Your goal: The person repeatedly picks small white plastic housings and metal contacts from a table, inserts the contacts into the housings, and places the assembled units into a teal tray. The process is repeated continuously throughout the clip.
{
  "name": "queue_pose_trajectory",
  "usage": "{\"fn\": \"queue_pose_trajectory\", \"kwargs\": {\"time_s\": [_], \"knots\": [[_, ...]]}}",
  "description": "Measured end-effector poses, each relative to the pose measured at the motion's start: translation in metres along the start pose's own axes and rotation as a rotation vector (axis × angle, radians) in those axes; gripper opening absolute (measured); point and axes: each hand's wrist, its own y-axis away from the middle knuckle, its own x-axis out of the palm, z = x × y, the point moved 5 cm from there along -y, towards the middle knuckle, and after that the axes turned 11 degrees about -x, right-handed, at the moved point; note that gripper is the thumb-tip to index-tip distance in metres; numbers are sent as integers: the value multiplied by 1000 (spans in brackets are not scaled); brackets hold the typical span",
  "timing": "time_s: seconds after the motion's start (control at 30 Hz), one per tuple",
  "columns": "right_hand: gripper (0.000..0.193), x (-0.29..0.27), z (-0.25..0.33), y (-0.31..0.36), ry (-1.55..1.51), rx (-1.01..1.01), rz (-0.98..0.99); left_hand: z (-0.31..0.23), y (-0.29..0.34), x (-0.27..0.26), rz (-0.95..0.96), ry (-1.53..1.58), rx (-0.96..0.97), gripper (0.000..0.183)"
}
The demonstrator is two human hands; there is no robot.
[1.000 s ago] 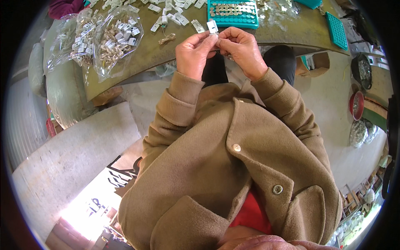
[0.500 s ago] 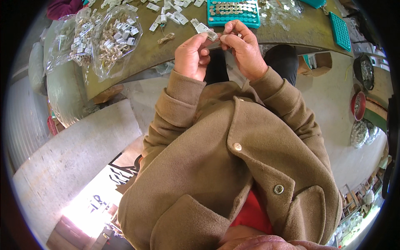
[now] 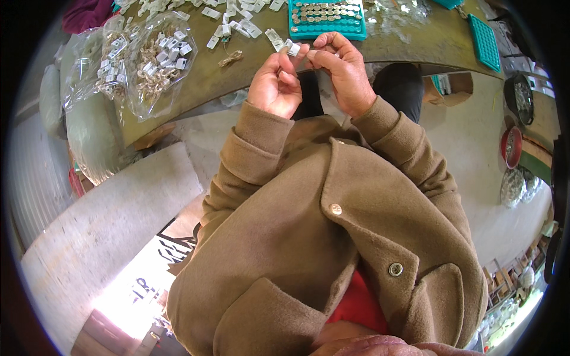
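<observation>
My left hand point(image 3: 274, 89) pinches a small white plastic case point(image 3: 292, 48) between thumb and fingertips, just past the near edge of the table. Close beside it on the right, my right hand point(image 3: 347, 74) has its thumb and forefinger pressed together against the left fingertips. Whatever sits in that right pinch is too small to make out. Beyond the hands lies a teal tray point(image 3: 326, 35) with rows of round silvery discs in its pockets. Several loose white cases point(image 3: 246, 28) are scattered to its left, and a small tied bundle of cord point(image 3: 231, 58) lies nearer me.
Clear plastic bags point(image 3: 169, 89) of white cases and cord lie on the left of the table point(image 3: 261, 56). Another teal tray point(image 3: 485, 44) rests at the right edge. An open cardboard box point(image 3: 458, 92) stands below, with a red bowl point(image 3: 510, 147) farther right.
The white case has turned in my left fingers and now looks shorter. My right hand has shifted slightly left, with its thumb and forefinger nearer the left fingertips.
</observation>
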Motion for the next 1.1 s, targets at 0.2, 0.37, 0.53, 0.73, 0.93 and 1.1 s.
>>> {"fn": "queue_pose_trajectory", "kwargs": {"time_s": [0.2, 0.37, 0.53, 0.73, 0.93, 1.1], "knots": [[11, -10, 28, 2, 583, -260, 122, -5, -5, 4, -43, -103, -14, 31], [10, -31, 65, -8, 920, -469, 34, -6, -10, 13, -112, -512, 149, 29], [8, -50, 82, -44, 1333, -682, -25, 6, -15, 18, -119, -752, 188, 23], [8, -55, 70, -52, 1540, -729, 16, 17, -24, 14, -119, -818, 152, 19], [11, -52, 71, -55, 1616, -717, 157, 18, -28, 11, -139, -756, 106, 17], [10, -46, 73, -60, 1699, -788, 251, 17, -29, 12, -137, -716, 103, 17]]}}
